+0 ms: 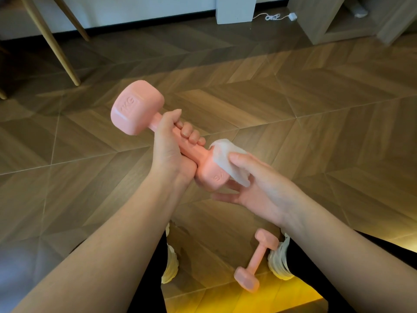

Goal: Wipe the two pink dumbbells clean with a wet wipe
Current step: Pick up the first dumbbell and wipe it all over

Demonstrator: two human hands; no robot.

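Head view: near the centre of the frame the left hand [171, 150] grips the handle of a pink dumbbell [135, 109], fingers curled round it and thumb laid along the top. The dumbbell is held in the air, tilted, its far head toward 10 o'clock and its near head toward 4 o'clock. The right hand [259, 184], at 4 o'clock from the left one, holds a white wet wipe [228, 163] against the near head. The thumb presses the wipe on top, while the fingers reach underneath the head. The wipe drapes over that head's upper and right faces.

The second dumbbell [257, 258] lies on the wooden floor [316, 109] at 5 o'clock in the frame, just beside a pale shoe [279, 260]. Another shoe [171, 265] shows at 6 o'clock. Wooden chair legs [56, 46] stand at 10 o'clock, and a white cable [275, 17] lies at 1 o'clock.
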